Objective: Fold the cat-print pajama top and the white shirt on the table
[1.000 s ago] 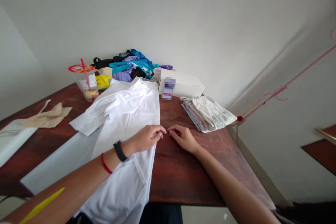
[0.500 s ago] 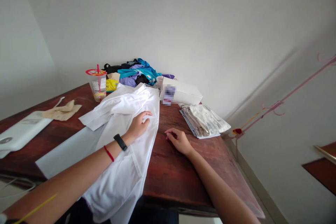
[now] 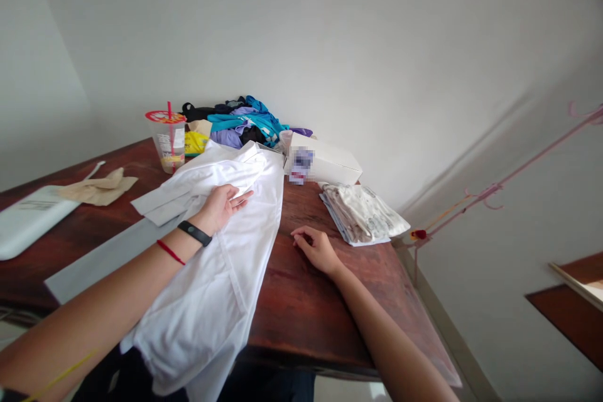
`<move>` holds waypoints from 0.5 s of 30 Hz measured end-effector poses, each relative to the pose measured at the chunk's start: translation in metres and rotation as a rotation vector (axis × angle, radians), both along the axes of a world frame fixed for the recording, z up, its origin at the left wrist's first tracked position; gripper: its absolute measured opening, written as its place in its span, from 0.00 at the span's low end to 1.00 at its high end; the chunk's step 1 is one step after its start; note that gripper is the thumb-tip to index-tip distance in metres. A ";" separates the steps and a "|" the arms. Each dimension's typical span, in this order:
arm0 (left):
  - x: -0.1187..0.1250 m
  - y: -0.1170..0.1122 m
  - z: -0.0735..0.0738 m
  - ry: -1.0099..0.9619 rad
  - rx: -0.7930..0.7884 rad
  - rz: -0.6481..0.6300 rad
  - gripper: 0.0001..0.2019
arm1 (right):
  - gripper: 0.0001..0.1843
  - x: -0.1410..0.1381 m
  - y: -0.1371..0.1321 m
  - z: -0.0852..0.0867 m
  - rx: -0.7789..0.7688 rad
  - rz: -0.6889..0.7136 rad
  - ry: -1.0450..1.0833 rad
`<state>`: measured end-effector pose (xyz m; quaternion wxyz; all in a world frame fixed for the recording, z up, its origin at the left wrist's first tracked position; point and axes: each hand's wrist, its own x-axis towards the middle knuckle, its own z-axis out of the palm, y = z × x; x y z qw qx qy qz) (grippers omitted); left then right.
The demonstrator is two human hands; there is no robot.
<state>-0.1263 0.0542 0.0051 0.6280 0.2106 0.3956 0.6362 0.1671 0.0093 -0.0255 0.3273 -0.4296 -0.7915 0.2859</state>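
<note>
White shirt [image 3: 226,251]: thin, smooth cloth. Table [image 3: 301,301]: dark, slightly glossy wood. Cup [image 3: 168,141]: clear plastic. Box [image 3: 325,163]: matt cardboard.

Looks like a plain room in someone's home: a dark wooden table [image 3: 301,301] pushed into a bare white corner, a heap of colourful clothes [image 3: 240,122] at its far edge, and a takeaway drink cup [image 3: 167,141] beside that.

A dark wooden table [image 3: 306,301] is set against plain white walls [image 3: 330,31]; pale floor [image 3: 494,326] is seen at four o'clock.
</note>
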 end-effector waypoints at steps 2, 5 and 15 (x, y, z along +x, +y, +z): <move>-0.001 0.001 -0.002 -0.003 -0.023 -0.010 0.10 | 0.10 0.000 -0.001 0.000 -0.004 -0.002 -0.006; -0.003 0.002 -0.002 -0.001 -0.050 -0.047 0.10 | 0.10 -0.001 -0.001 0.001 -0.008 -0.010 -0.013; 0.001 -0.003 -0.002 0.053 0.031 -0.153 0.15 | 0.11 -0.002 -0.002 0.001 0.010 -0.008 -0.043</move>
